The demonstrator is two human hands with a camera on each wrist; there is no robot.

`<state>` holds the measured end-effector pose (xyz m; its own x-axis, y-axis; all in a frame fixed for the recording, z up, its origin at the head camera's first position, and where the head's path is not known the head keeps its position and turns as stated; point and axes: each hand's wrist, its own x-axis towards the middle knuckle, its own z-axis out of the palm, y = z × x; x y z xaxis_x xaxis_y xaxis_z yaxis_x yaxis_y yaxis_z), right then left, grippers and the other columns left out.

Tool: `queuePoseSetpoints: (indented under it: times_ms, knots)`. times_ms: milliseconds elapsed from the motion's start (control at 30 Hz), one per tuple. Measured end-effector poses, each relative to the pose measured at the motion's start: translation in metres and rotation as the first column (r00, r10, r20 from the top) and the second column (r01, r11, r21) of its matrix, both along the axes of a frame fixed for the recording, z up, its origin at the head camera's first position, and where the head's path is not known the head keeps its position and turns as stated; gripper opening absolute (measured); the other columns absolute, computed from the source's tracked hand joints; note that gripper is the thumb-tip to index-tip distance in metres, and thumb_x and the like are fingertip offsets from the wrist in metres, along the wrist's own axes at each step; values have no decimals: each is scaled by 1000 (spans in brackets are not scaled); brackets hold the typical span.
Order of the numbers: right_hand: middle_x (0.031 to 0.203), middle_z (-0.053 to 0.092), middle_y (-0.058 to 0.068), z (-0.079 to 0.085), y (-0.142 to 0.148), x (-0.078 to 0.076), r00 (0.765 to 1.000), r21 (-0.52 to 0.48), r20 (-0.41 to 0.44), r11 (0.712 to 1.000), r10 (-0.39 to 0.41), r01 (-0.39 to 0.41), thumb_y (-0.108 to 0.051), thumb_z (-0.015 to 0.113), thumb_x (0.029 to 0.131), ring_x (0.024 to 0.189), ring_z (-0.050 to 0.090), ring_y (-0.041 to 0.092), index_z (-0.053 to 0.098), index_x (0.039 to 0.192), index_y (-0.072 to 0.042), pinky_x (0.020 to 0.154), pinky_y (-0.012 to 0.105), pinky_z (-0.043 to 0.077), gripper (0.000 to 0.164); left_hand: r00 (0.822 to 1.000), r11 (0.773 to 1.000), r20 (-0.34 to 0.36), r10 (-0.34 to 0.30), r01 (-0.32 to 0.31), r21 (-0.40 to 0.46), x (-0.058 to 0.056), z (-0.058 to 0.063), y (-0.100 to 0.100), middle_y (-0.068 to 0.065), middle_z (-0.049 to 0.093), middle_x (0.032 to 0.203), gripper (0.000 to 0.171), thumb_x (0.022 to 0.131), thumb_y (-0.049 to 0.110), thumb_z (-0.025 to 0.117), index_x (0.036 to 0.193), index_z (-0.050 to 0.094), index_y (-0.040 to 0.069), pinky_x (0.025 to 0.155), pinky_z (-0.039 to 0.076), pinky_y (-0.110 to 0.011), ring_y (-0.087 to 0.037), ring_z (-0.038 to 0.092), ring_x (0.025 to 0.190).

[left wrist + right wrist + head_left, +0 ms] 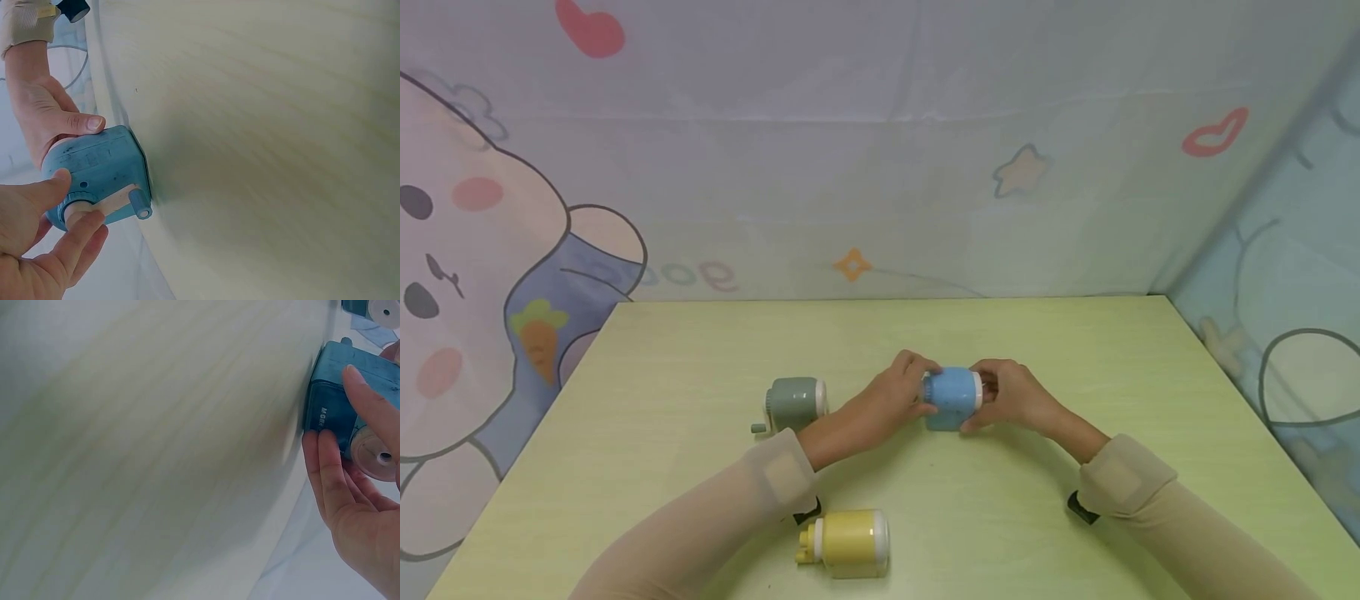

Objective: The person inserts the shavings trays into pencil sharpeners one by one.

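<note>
A blue hand-crank pencil sharpener [953, 392] stands on the table in the head view, with a hand at each side. My left hand [897, 390] pinches its crank end; in the left wrist view the thumb and fingers close around the hub [78, 209], beside the cream crank arm and its blue knob [140, 205]. My right hand [1017, 396] grips the body from the white-ringed end. The right wrist view shows its thumb on one side, its fingers [325, 469] on the other, and the pale round front [373, 454] between them.
A grey-green crank sharpener [794, 402] stands left of my left hand, its handle pointing left. Nearer the front, a yellow sharpener [852, 542] lies close to my left sleeve. Printed cloth [880, 167] hangs behind the table [1037, 533].
</note>
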<state>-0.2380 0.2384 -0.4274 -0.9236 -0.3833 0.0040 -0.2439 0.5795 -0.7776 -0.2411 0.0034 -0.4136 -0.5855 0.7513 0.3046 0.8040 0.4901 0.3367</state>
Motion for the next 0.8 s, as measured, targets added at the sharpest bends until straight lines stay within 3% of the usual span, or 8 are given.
queuePoseSetpoints:
  times_ms: [800]
  knots:
    - [96,60,3,0,-2,4,1000,-2,-9,1000,2,-2,-17,86,59,83,56,17,55,107,-6,71,33,50,58,1000,1000,12,4,-4,3,0,0,0,-11,40,113,51,86,25,63,125,38,5,78,41,-13,-9,49,89]
